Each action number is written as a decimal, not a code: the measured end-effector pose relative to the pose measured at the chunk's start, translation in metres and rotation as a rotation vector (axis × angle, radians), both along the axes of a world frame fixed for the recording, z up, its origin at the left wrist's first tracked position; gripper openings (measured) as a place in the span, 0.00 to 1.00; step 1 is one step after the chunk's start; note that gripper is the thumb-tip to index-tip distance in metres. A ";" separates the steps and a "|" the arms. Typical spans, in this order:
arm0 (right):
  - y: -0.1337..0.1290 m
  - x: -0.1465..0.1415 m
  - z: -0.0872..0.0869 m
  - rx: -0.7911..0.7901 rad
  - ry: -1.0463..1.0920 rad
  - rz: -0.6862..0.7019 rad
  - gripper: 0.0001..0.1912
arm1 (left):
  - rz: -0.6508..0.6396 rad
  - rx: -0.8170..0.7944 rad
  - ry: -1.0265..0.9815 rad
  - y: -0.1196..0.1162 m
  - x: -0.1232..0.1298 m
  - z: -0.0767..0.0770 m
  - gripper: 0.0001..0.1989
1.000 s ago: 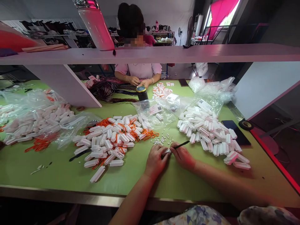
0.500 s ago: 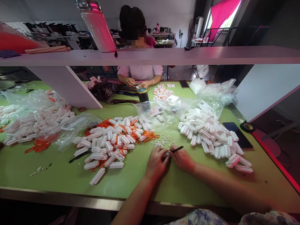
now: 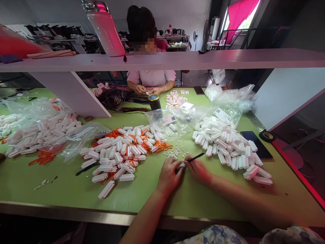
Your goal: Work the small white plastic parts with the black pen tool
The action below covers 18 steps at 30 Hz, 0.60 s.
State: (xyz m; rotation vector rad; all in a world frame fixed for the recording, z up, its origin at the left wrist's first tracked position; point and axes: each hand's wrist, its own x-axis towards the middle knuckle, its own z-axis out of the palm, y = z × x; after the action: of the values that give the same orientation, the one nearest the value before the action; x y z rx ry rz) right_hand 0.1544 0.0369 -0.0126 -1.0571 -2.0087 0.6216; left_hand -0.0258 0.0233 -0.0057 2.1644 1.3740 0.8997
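My left hand (image 3: pixel 169 175) is closed around a white plastic connector housing (image 3: pixel 181 165), which shows partly between my fingers. My right hand (image 3: pixel 199 171) pinches a slim black tool (image 3: pixel 197 157) that slants up to the right; whether it is tweezers or a pick I cannot tell. Both hands nearly meet, and the fingertips of the right touch or almost touch the connector. Just beyond them lie loose small white pegs (image 3: pixel 180 149). To the left spreads a pile of white connector housings (image 3: pixel 118 157) mixed with orange clips (image 3: pixel 162 146).
A second pile of white housings (image 3: pixel 223 139) lies on the right, beside a dark phone (image 3: pixel 256 145) and a black tape roll (image 3: pixel 267 136). Clear bags (image 3: pixel 167 130) lie behind. A raised shelf (image 3: pixel 162 62) crosses the table; a co-worker's hands (image 3: pixel 156 90) work beyond it.
The black tool has tilted, its free end swinging right and upward. My right hand has shifted slightly, and more of the white connector shows. The co-worker's head has moved a little left.
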 end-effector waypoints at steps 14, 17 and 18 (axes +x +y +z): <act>-0.001 -0.003 -0.004 0.039 -0.227 0.006 0.14 | 0.009 0.011 -0.006 0.001 -0.001 -0.008 0.09; -0.001 -0.003 -0.002 0.081 -0.281 -0.017 0.16 | 0.013 0.007 -0.029 0.000 -0.003 -0.008 0.10; -0.001 -0.003 -0.001 0.083 -0.282 -0.027 0.17 | 0.014 0.006 -0.039 0.000 -0.003 -0.008 0.09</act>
State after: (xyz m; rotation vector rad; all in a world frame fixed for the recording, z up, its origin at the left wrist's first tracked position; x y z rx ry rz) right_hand 0.1512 0.0359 -0.0136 -1.1719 -2.2366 0.3881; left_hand -0.0293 0.0234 -0.0134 2.1325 1.3712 0.9481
